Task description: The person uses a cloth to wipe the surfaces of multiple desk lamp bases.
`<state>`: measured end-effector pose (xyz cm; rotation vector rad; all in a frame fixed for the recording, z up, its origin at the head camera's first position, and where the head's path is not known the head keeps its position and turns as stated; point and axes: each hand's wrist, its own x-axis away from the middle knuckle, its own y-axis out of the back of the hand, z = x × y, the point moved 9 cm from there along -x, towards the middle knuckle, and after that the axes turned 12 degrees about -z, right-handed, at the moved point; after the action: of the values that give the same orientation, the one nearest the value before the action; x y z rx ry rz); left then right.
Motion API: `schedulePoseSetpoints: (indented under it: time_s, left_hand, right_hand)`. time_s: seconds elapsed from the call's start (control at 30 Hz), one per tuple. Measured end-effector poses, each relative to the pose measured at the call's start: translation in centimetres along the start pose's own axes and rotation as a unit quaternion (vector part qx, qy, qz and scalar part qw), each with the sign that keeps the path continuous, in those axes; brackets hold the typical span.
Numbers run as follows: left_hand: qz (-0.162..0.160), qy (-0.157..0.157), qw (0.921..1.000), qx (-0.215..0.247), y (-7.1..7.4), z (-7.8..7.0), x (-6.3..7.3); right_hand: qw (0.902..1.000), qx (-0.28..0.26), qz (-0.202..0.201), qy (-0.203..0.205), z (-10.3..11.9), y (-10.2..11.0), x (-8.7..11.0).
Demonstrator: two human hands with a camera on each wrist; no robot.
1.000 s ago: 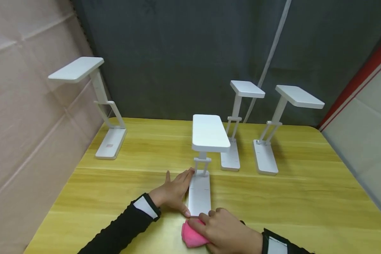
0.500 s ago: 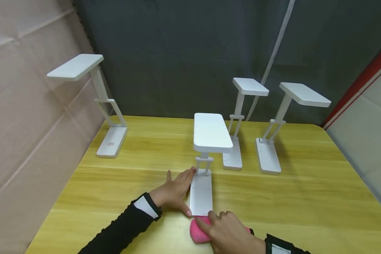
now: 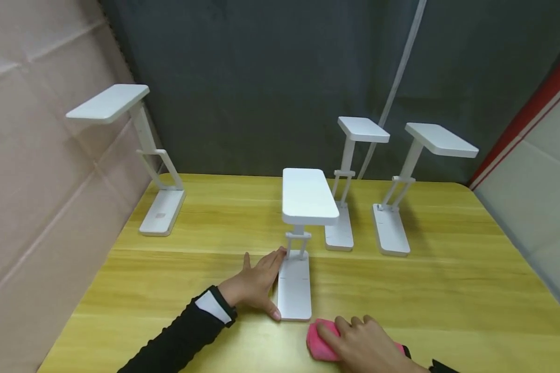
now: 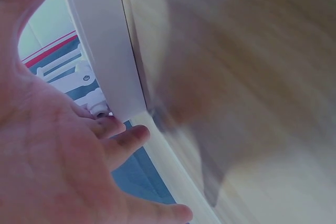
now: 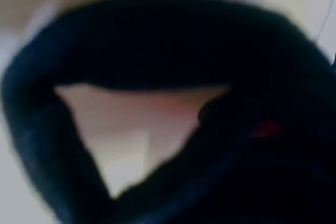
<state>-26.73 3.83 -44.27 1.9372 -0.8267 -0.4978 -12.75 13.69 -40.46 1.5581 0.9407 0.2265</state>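
A white folding desk lamp [image 3: 294, 290] stands mid-table, its rectangular head raised above the base. My left hand [image 3: 254, 284] rests along the left side of that base, fingers spread, thumb at its front corner. In the left wrist view, the palm [image 4: 52, 150] faces the lamp's white edge [image 4: 105, 40] with fairly straight fingers. To the right of the base's front end, my right hand [image 3: 366, 344] grips a bunched pink cloth [image 3: 321, 342] on the table. Dark blurred fabric [image 5: 157, 40] fills most of the right wrist view, hiding that hand's fingers.
Two similar lamps, one behind the middle lamp [image 3: 338, 230] and one farther right [image 3: 392, 233], stand at the back right. Another lamp [image 3: 162, 212] is at the back left. The wooden table [image 3: 448, 300] meets a dark curtain [image 3: 242, 93] and a pale side wall [image 3: 37, 181].
My right hand has moved right with the pink cloth, away from the front end of the lamp's base. My left hand keeps its place beside the base.
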Motion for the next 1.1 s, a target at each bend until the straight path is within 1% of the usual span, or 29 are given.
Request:
schedulePoseSetpoints:
  time_s: [0.1, 0.13, 0.2, 0.3, 0.37, 0.47, 0.57, 0.67, 0.87, 0.97, 1.1]
  left_hand:
    - [-0.006, 0.002, 1.0000, -0.003, 0.3, 0.1, 0.1]
    - [-0.008, 0.001, 1.0000, -0.004, 0.3, 0.1, 0.1]
    - [-0.010, -0.003, 0.9999, -0.003, 0.3, 0.0, 0.0]
    - [-0.009, -0.010, 0.9999, -0.002, 0.2, -0.3, -0.1]
    - [-0.010, -0.014, 0.9998, -0.005, 0.2, -0.4, -0.2]
    - [-0.011, -0.012, 0.9998, -0.011, 0.2, -0.5, -0.3]
    - [-0.012, -0.009, 0.9998, -0.016, 0.3, -0.4, -0.3]
    - [-0.010, -0.008, 0.9998, -0.017, 0.4, -0.4, -0.3]
    - [-0.008, -0.003, 1.0000, 0.000, 0.3, -0.3, -0.2]
    - [-0.008, 0.001, 1.0000, 0.004, 0.2, -0.1, -0.2]
    - [-0.008, 0.000, 1.0000, 0.005, 0.0, 0.2, 0.0]
  right_hand:
    - [0.9980, 0.012, -0.048, 0.038, 1.2, 0.4, -1.0]
    - [0.9967, 0.013, -0.058, 0.055, 1.8, 0.4, -1.5]
    - [0.9940, 0.019, -0.062, 0.087, 2.9, 0.1, -2.3]
    - [0.9923, 0.017, -0.054, 0.110, 4.1, -0.3, -3.2]
    - [0.9933, 0.021, -0.046, 0.104, 4.2, -0.6, -3.7]
    - [0.9951, 0.024, -0.047, 0.084, 3.9, -0.9, -3.9]
    - [0.9970, 0.009, -0.038, 0.066, 3.6, -1.1, -3.8]
    - [0.9978, -0.002, -0.037, 0.056, 3.2, -1.2, -3.4]
    - [0.9978, -0.003, -0.058, 0.031, 2.1, -0.6, -2.1]
    - [0.9984, -0.003, -0.054, 0.019, 1.5, -0.4, -1.3]
    - [0.9993, -0.001, -0.037, 0.004, 0.9, -0.4, -0.4]
